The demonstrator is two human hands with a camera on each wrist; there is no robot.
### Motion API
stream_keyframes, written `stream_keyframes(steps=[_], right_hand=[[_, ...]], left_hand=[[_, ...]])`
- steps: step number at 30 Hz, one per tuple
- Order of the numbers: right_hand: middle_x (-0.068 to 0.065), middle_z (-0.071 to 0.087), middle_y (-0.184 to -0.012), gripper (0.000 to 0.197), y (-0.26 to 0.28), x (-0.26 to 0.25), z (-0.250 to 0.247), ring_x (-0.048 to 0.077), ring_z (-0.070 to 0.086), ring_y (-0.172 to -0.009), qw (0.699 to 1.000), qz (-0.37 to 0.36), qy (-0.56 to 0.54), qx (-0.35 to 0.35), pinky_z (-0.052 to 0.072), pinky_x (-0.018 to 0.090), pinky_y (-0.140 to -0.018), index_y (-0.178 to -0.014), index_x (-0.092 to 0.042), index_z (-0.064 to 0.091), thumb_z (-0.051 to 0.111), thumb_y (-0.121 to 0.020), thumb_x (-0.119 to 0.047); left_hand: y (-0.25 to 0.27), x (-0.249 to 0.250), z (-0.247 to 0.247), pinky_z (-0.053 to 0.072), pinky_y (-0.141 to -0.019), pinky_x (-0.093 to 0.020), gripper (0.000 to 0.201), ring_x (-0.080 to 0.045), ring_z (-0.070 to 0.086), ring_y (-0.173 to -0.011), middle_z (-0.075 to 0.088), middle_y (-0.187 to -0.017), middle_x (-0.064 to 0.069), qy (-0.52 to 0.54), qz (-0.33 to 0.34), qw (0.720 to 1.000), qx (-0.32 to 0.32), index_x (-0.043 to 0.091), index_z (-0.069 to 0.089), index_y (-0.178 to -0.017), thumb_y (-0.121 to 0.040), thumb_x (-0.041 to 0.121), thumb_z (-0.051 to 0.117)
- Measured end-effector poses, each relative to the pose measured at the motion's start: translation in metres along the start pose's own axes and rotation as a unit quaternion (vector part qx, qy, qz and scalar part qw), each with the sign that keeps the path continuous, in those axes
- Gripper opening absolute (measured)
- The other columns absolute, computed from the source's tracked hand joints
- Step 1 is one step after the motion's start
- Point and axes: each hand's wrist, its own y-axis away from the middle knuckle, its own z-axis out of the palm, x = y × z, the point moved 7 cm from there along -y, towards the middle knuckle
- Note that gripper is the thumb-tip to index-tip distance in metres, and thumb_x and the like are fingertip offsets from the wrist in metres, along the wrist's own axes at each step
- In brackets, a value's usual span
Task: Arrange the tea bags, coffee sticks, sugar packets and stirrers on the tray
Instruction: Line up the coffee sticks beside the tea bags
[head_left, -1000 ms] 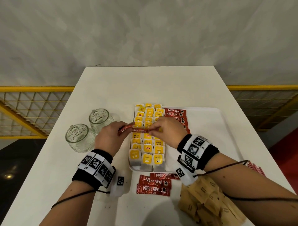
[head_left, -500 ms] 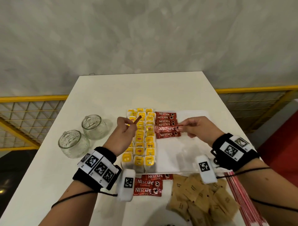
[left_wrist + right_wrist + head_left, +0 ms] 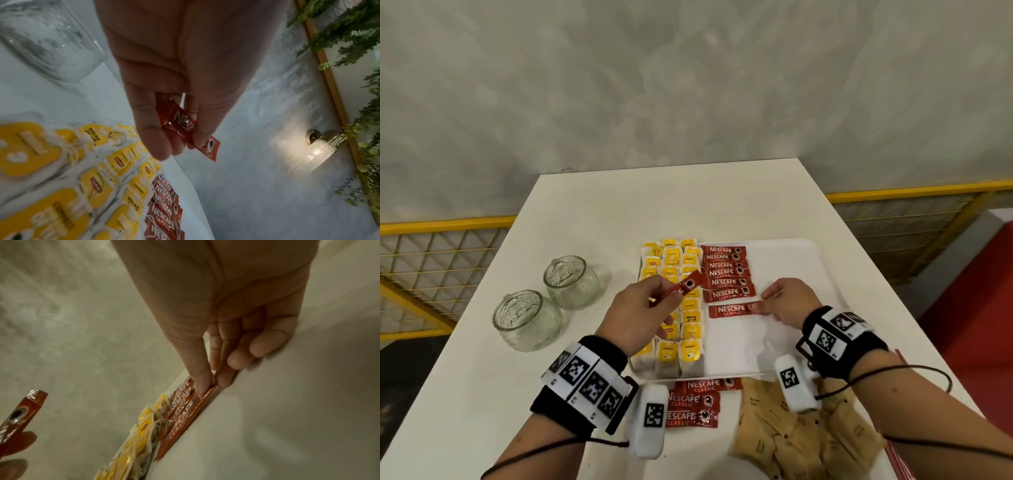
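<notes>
red coffee sticks held in both hands over a white tray

white plastic forms the tray (image 3: 815, 274), which is set on the white surface (image 3: 654, 205). at the tray's 9 o'clock side, yellow-tagged tea bags (image 3: 690, 353) are laid in three overlapping columns. just beside them, toward 12 o'clock, a column of red coffee sticks (image 3: 726, 270) is laid flat, each overlapping the next.

a single red coffee stick (image 3: 729, 310) is pinched at its 3 o'clock end by the thumb and fingers of the right hand (image 3: 789, 303); it lies level just below the column, at or just above the tray floor, and whether it touches cannot be told. in the right wrist view the fingertips (image 3: 202, 386) are seen closed on its edge.

another coffee stick (image 3: 681, 289) is gripped by the left hand (image 3: 640, 311) above the tea bags, tilted, with its free end toward 2 o'clock. in the left wrist view it is clamped between thumb and fingers (image 3: 152, 129).

off the tray, at 6 o'clock, three loose coffee sticks (image 3: 693, 404) lie on the surface, with a heap of brown sugar packets (image 3: 801, 442) at 5 o'clock. red stirrers (image 3: 900, 459) are partly visible at the 4 o'clock edge. two glass jars (image 3: 548, 301) stand at 9 o'clock, apart from the tray.
</notes>
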Motion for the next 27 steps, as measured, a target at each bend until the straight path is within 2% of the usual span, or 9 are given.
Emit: stream_keyframes(steps=[4, 9, 12, 14, 15, 17, 20, 23, 27], right_hand=[[0.001, 0.070, -0.071, 0.030, -0.006, -0.005, 0.004, 0.012, 0.055, -0.054, 1.000, 0.003, -0.001, 0.000, 0.041, 0.023, -0.052, -0.079, -0.015, 0.060, 0.086, -0.066, -0.022], [0.003, 0.071, -0.074, 0.023, -0.007, -0.011, 0.002, 0.015, 0.056, -0.060, 0.999, -0.002, 0.029, -0.028, 0.045, 0.026, -0.058, -0.072, -0.013, 0.064, 0.080, -0.074, -0.030], [-0.003, 0.066, -0.082, 0.025, 0.000, -0.023, -0.016, 0.016, 0.059, -0.078, 0.994, -0.048, 0.080, 0.062, 0.043, 0.028, -0.068, -0.081, -0.015, 0.064, 0.073, -0.080, -0.039], [-0.009, 0.063, -0.080, 0.020, 0.017, -0.043, -0.024, 0.013, 0.059, -0.079, 0.985, -0.121, 0.027, 0.122, 0.041, 0.025, -0.067, -0.082, -0.019, 0.064, 0.069, -0.084, -0.039], [-0.009, 0.064, -0.078, 0.019, 0.026, -0.054, -0.021, 0.011, 0.058, -0.075, 0.982, -0.152, -0.018, 0.110, 0.041, 0.023, -0.065, -0.082, -0.021, 0.065, 0.068, -0.085, -0.039], [-0.005, 0.065, -0.077, 0.014, 0.045, -0.073, 0.000, 0.008, 0.056, -0.066, 0.976, -0.187, -0.113, 0.011, 0.044, 0.022, -0.063, -0.082, -0.024, 0.069, 0.070, -0.084, -0.037], [0.005, 0.063, -0.075, 0.005, 0.064, -0.088, 0.025, 0.008, 0.053, -0.057, 0.957, -0.210, -0.174, -0.099, 0.046, 0.017, -0.057, -0.088, -0.017, 0.071, 0.072, -0.083, -0.017], [0.006, 0.062, -0.071, 0.007, 0.065, -0.088, 0.022, 0.006, 0.055, -0.052, 0.949, -0.206, -0.220, -0.091, 0.048, 0.016, -0.055, -0.087, -0.012, 0.070, 0.069, -0.084, -0.005], [0.007, 0.064, -0.073, 0.007, 0.066, -0.084, 0.016, 0.009, 0.056, -0.052, 0.943, -0.191, -0.256, -0.091, 0.050, 0.016, -0.055, -0.086, -0.009, 0.070, 0.070, -0.082, -0.003]], left_hand=[[0.003, -0.008, -0.001, 0.058, -0.056, -0.039, 0.017, -0.019, 0.059, -0.054, 0.067, -0.074, -0.006, 0.066, -0.034, 0.997, -0.019, 0.015, 0.065, -0.104, -0.087, 0.014, 0.069], [0.001, -0.015, 0.000, 0.052, -0.052, -0.033, 0.042, -0.017, 0.055, -0.051, 0.072, -0.079, -0.012, 0.100, -0.046, 0.994, -0.015, 0.017, 0.052, -0.121, -0.085, 0.013, 0.072], [0.000, -0.011, 0.005, 0.051, -0.049, -0.029, 0.050, -0.014, 0.054, -0.048, 0.073, -0.078, -0.009, 0.108, -0.038, 0.993, -0.017, 0.018, 0.045, -0.127, -0.085, 0.013, 0.072], [0.000, -0.005, 0.010, 0.051, -0.050, -0.028, 0.054, -0.013, 0.054, -0.047, 0.074, -0.079, -0.011, 0.106, -0.027, 0.994, -0.018, 0.018, 0.043, -0.130, -0.084, 0.014, 0.072], [-0.002, -0.002, 0.012, 0.052, -0.052, -0.030, 0.055, -0.013, 0.054, -0.047, 0.074, -0.080, -0.012, 0.105, -0.022, 0.994, -0.019, 0.019, 0.043, -0.130, -0.084, 0.015, 0.073], [-0.004, 0.002, 0.017, 0.052, -0.053, -0.032, 0.058, -0.016, 0.053, -0.049, 0.071, -0.083, -0.018, 0.110, -0.020, 0.993, -0.023, 0.019, 0.043, -0.131, -0.083, 0.016, 0.074], [-0.002, 0.010, 0.022, 0.049, -0.052, -0.028, 0.059, -0.016, 0.056, -0.051, 0.065, -0.081, -0.014, 0.117, -0.018, 0.992, -0.040, 0.020, 0.047, -0.130, -0.079, 0.014, 0.078], [0.006, 0.016, 0.024, 0.052, -0.055, -0.024, 0.055, -0.010, 0.064, -0.059, 0.068, -0.091, -0.008, 0.164, -0.023, 0.984, -0.065, 0.019, 0.054, -0.125, -0.077, 0.008, 0.078], [0.006, 0.009, 0.016, 0.058, -0.062, -0.033, 0.027, -0.014, 0.062, -0.062, 0.063, -0.077, -0.004, 0.190, -0.052, 0.980, -0.033, 0.005, 0.067, -0.106, -0.082, 0.013, 0.075]])
